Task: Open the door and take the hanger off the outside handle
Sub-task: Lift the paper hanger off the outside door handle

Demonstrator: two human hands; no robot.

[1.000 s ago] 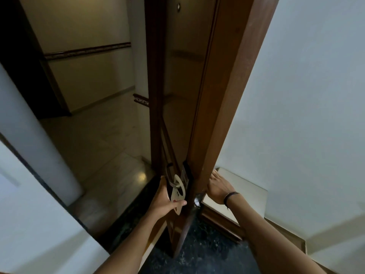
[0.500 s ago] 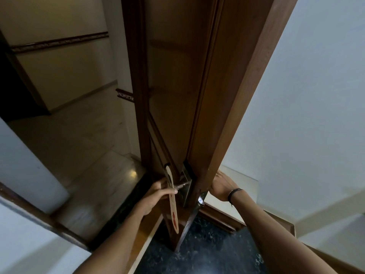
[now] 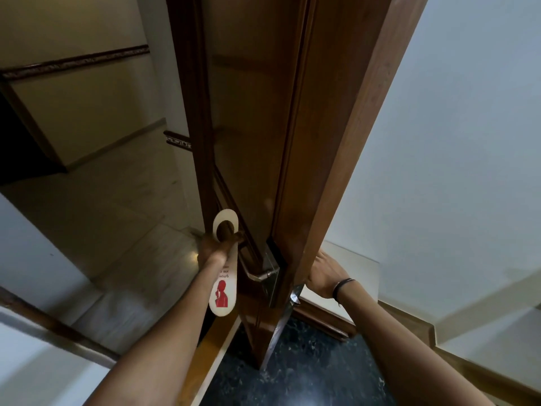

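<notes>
The brown wooden door [image 3: 263, 118] stands open, its edge toward me. A cream door hanger [image 3: 224, 291] with a red figure and "do not disturb" print is in my left hand [image 3: 212, 249], held just left of the metal outside handle [image 3: 259, 275] and clear of it. The hanger's round hole sits over my fingers. My right hand [image 3: 323, 272] rests on the inner side of the door by its edge, at handle height. Its fingers are hidden behind the door, so its grip is unclear.
A corridor with a pale marble floor [image 3: 123, 218] lies beyond the doorway. The white door frame [image 3: 35, 259] is at the left, and a white wall [image 3: 453, 171] at the right. Dark speckled floor [image 3: 307, 373] lies beneath me.
My left hand has pulled the hanger off the outside handle and turned its printed face toward me. The view has shifted closer to the door.
</notes>
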